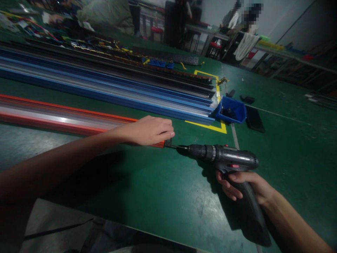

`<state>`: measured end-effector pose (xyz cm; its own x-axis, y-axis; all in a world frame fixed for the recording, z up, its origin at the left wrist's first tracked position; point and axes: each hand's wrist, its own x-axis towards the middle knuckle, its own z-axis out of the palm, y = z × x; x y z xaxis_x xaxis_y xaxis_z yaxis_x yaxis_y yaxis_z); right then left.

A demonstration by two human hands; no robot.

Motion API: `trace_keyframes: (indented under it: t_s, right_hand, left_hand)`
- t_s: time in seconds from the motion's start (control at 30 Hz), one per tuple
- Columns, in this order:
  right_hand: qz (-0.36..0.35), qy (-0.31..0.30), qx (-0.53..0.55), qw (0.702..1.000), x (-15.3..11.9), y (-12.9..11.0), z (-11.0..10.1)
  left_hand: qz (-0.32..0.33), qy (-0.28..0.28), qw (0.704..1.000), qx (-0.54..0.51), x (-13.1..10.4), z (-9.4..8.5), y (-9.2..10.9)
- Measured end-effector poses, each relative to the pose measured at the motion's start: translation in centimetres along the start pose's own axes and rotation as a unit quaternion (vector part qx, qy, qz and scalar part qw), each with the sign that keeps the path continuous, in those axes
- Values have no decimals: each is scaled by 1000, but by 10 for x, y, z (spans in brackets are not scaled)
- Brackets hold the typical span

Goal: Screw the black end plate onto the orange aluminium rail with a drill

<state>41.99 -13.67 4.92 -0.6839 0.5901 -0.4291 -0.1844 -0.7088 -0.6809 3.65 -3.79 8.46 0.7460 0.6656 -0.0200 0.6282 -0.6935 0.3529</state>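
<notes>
My right hand is wrapped round the grip of a black cordless drill, its bit pointing left. The bit's tip meets a small black end piece at the right end of a long orange-edged profile. Over that same end lies my left hand, fingers curled down and closed on the profile and its end piece. My left fingertips are partly hidden, so their exact hold on the end piece is unclear.
Blue profiles and black ones lie side by side beyond the orange one. At their right end stands a blue bin with dark small parts, beside a dark flat object. Yellow tape marks the green table. Other people are in the background.
</notes>
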Motion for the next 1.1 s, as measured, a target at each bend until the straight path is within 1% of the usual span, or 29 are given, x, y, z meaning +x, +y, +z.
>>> trace_keyframes:
  t_s: [0.37,0.67,1.1]
  right_hand:
    - [-3,0,6,1000,0,-1,2]
    - [-15,-5,1,1000,0,2,-2]
    - [-7,8,8,1000,-2,2,0]
  left_hand:
    - [-1,-1,1000,3,0,-2,2]
    - [-5,-3,1000,-5,1,-1,2]
    - [-7,-5,1000,2,1,0,1]
